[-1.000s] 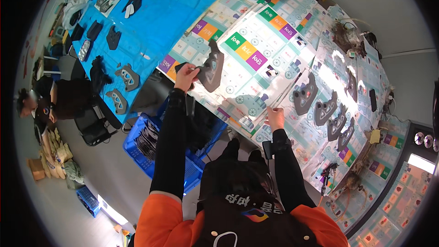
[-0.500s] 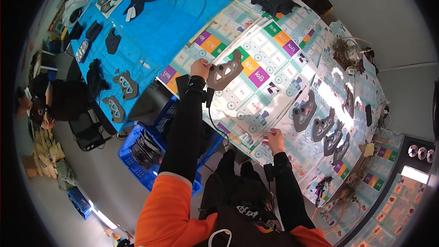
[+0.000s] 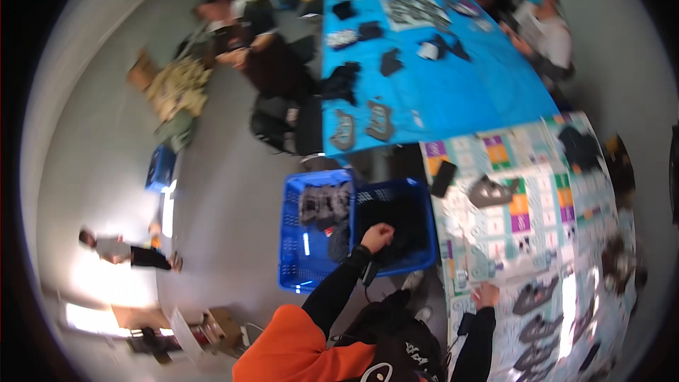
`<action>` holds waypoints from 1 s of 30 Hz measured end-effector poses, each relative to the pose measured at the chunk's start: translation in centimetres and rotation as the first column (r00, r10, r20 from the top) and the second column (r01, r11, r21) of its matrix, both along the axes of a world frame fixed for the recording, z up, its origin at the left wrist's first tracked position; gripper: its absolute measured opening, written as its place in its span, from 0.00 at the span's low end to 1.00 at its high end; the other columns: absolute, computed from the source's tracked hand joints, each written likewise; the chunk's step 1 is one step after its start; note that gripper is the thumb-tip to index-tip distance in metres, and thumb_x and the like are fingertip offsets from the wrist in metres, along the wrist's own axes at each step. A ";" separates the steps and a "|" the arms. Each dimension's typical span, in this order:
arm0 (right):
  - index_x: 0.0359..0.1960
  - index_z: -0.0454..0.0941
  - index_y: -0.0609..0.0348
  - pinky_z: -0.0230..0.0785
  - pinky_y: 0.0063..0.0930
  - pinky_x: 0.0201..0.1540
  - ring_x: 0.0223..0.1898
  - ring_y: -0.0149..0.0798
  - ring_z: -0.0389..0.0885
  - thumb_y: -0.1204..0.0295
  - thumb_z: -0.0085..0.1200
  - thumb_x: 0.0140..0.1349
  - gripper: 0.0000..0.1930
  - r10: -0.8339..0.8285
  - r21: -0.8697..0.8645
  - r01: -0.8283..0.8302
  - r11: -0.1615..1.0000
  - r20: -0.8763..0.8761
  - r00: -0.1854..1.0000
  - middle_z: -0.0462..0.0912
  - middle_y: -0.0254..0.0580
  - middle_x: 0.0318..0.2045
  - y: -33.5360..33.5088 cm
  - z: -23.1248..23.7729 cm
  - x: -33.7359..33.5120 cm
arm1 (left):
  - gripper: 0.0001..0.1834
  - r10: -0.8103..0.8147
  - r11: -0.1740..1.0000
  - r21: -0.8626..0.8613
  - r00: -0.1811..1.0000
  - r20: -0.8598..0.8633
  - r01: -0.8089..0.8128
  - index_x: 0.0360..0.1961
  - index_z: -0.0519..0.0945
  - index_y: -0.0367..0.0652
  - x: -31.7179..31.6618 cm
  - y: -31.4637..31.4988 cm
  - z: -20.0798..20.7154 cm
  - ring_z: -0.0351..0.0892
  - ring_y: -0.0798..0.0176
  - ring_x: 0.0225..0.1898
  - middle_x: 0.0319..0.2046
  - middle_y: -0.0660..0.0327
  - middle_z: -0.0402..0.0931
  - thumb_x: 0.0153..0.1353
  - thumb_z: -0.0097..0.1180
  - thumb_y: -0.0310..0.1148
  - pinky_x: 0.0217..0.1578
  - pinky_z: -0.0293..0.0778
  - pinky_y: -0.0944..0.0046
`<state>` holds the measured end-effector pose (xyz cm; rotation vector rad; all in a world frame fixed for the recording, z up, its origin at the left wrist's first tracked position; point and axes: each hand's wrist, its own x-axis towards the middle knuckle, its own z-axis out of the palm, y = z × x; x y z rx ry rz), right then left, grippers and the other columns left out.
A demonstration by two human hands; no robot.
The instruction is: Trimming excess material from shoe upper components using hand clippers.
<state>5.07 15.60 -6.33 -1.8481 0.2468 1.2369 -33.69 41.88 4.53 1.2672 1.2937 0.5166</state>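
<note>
My left hand (image 3: 378, 238) is over a blue plastic basket (image 3: 433, 240) that holds a pile of black pieces (image 3: 403, 223). Its blurred fingers look loosely apart, and I see nothing in them. At the near left edge of the table, my right hand (image 3: 486, 296) hovers or rests with its fingers apart and nothing in it. A grey shaped piece with cut-out holes (image 3: 493, 191) lies on the patterned table covering, next to a black phone-like slab (image 3: 443, 178).
Beside the basket stands another blue basket (image 3: 283, 240) with grey-black pieces (image 3: 325, 203). More grey pieces (image 3: 535, 296) lie at the right. A blue-covered table (image 3: 438, 106) carries dark and grey parts. People (image 3: 541, 28) stand around it; one person (image 3: 244, 39) sits at its left.
My left hand has let go of the grey piece, now lying on the table, and moved over the basket. The view has swung left, with the right hand still by the table edge.
</note>
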 end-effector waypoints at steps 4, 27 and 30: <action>0.35 0.74 0.60 0.77 0.39 0.26 0.31 0.45 0.78 0.71 0.53 0.58 0.07 0.083 0.063 -0.084 0.994 0.013 0.996 0.75 0.42 0.33 -0.4 6.5 1.3 | 0.13 0.194 0.965 -0.138 0.963 -0.187 -0.222 0.41 0.84 0.38 -11.6 -10.0 -1.0 0.84 0.68 0.28 0.29 0.60 0.84 0.64 0.61 0.38 0.31 0.80 0.67; 0.33 0.82 0.64 0.74 0.52 0.40 0.34 0.61 0.84 0.68 0.54 0.61 0.11 0.579 -0.580 -0.791 0.196 0.719 -0.385 0.84 0.58 0.28 -8.5 15.8 3.8 | 0.15 -0.064 0.957 -0.268 0.822 -0.566 -0.110 0.49 0.85 0.50 -35.9 -50.1 -0.5 0.89 0.63 0.32 0.36 0.64 0.88 0.67 0.56 0.41 0.24 0.82 0.57; 0.42 0.84 0.58 0.79 0.48 0.50 0.42 0.54 0.87 0.57 0.66 0.49 0.21 0.799 -0.685 -0.728 -0.023 0.425 -0.426 0.88 0.56 0.36 -11.1 6.2 3.7 | 0.14 -0.142 0.971 -0.237 0.831 -0.537 0.013 0.50 0.85 0.48 -35.4 -51.9 -2.4 0.88 0.65 0.32 0.35 0.64 0.88 0.68 0.54 0.37 0.25 0.82 0.60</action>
